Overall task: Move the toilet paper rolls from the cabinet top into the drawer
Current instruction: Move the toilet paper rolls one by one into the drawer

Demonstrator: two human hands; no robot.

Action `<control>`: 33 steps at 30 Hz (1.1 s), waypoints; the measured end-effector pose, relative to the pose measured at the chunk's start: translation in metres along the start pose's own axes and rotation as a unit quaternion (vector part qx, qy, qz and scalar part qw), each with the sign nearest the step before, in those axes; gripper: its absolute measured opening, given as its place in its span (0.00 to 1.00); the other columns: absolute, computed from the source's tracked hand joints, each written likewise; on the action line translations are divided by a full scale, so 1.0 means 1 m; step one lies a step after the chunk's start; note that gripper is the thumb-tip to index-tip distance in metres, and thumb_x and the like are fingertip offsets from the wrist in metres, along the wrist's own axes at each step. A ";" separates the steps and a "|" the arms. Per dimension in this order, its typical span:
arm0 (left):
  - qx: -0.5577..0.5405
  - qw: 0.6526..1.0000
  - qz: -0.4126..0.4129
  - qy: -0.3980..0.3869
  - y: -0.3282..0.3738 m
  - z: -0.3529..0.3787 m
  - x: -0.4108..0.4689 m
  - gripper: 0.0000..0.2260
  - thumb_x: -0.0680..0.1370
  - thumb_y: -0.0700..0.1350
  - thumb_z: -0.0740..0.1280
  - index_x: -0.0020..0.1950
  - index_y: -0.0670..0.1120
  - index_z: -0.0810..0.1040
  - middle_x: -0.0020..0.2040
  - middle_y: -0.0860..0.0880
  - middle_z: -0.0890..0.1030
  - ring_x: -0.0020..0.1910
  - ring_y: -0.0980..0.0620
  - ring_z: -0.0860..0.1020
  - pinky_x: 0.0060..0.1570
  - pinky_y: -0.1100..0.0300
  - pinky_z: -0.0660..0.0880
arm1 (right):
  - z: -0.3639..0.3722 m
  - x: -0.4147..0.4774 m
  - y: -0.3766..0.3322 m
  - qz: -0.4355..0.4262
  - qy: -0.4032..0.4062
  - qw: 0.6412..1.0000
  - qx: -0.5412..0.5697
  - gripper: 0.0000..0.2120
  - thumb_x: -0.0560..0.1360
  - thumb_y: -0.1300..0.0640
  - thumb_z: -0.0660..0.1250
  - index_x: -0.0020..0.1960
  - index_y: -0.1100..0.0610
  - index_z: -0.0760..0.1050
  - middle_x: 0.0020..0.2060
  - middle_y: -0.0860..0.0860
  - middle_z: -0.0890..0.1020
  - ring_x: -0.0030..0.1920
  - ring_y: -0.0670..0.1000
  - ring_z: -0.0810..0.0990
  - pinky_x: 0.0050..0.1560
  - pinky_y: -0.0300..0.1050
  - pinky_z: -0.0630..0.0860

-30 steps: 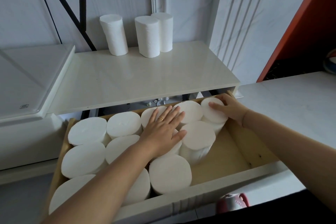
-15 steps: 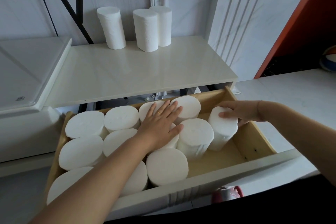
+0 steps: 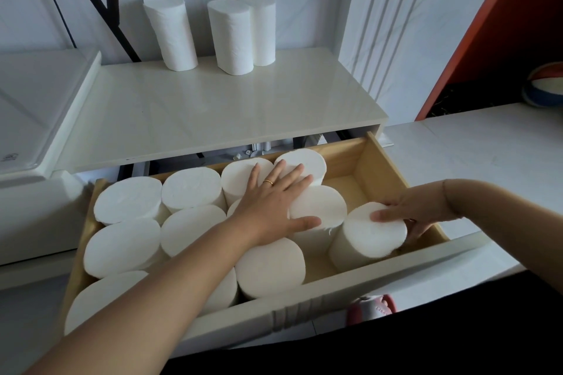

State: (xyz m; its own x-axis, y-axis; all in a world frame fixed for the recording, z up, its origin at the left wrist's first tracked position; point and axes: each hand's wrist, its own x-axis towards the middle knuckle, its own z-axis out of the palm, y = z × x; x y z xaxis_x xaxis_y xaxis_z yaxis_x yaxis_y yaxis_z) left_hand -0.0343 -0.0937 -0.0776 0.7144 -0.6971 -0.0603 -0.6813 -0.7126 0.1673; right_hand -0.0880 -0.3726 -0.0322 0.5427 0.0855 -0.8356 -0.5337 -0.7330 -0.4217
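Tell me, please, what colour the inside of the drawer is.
Pale wood inside the drawer; the head view shows it.

cabinet top: glossy cream slab, carries three upright toilet paper rolls at its back edge, by the wall
left roll: stands alone, apart from the other two
right pair: touching, one half behind the other
drawer: pulled out below the top, pale wood walls, white front
drawer load: rolls on end, packed touching, filling left and middle
end roll: tilted, near the front right corner, just beside the packed block
drawer floor: bare wood at back right
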 end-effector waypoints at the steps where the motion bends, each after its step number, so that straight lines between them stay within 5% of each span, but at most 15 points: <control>1: 0.003 1.000 -0.001 0.001 0.000 0.000 0.000 0.38 0.70 0.75 0.45 0.76 0.60 0.43 0.77 0.59 0.40 0.74 0.54 0.34 0.70 0.41 0.34 | 0.003 -0.001 0.001 0.000 -0.013 1.000 0.001 0.17 0.77 0.45 0.64 0.63 0.46 0.66 0.56 0.52 0.79 0.51 0.51 0.82 0.43 0.40 0.81; 7: 0.006 1.000 0.004 0.005 -0.002 -0.001 -0.002 0.33 0.74 0.70 0.45 0.76 0.59 0.41 0.77 0.59 0.39 0.74 0.54 0.34 0.70 0.43 0.33 | 0.017 0.000 -0.001 -0.022 -0.046 0.998 0.031 0.14 0.76 0.45 0.64 0.59 0.50 0.73 0.53 0.55 0.83 0.50 0.52 0.82 0.51 0.43 0.81; 15: 0.014 1.000 0.003 0.023 -0.003 0.003 -0.001 0.31 0.76 0.68 0.41 0.76 0.58 0.40 0.77 0.59 0.39 0.74 0.55 0.34 0.71 0.43 0.35 | 0.018 0.004 -0.007 -0.021 -0.028 0.998 0.057 0.18 0.74 0.48 0.68 0.57 0.60 0.77 0.49 0.54 0.84 0.47 0.50 0.85 0.43 0.38 0.81; 22: 0.018 1.000 -0.006 0.001 0.001 0.003 0.001 0.46 0.64 0.79 0.44 0.76 0.57 0.38 0.76 0.57 0.36 0.74 0.52 0.31 0.69 0.39 0.34 | 0.019 0.004 -0.004 -0.042 -0.043 0.996 0.067 0.19 0.71 0.53 0.72 0.59 0.59 0.77 0.51 0.52 0.85 0.50 0.51 0.84 0.45 0.40 0.80; 28: 0.024 0.999 -0.029 0.035 0.010 0.010 0.004 0.44 0.66 0.77 0.46 0.75 0.57 0.38 0.77 0.54 0.39 0.74 0.48 0.33 0.69 0.37 0.34 | 0.024 0.004 -0.005 -0.046 -0.052 0.994 0.085 0.17 0.71 0.54 0.73 0.57 0.57 0.78 0.52 0.53 0.84 0.52 0.52 0.83 0.52 0.43 0.81; 33: 0.022 0.999 -0.020 0.024 0.007 0.009 0.004 0.44 0.65 0.78 0.40 0.75 0.57 0.37 0.77 0.55 0.37 0.74 0.50 0.33 0.69 0.39 0.33 | 0.029 0.004 -0.006 -0.048 -0.050 0.993 0.095 0.15 0.72 0.55 0.72 0.57 0.58 0.78 0.49 0.52 0.85 0.48 0.50 0.83 0.47 0.40 0.81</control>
State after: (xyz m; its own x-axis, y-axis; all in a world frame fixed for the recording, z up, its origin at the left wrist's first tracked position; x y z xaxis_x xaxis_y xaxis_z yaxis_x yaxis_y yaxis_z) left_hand -0.0371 -0.1021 -0.0854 0.7469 -0.6646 -0.0186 -0.6580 -0.7429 0.1231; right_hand -0.1009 -0.3482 -0.0433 0.5349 0.2225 -0.8151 -0.6005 -0.5786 -0.5520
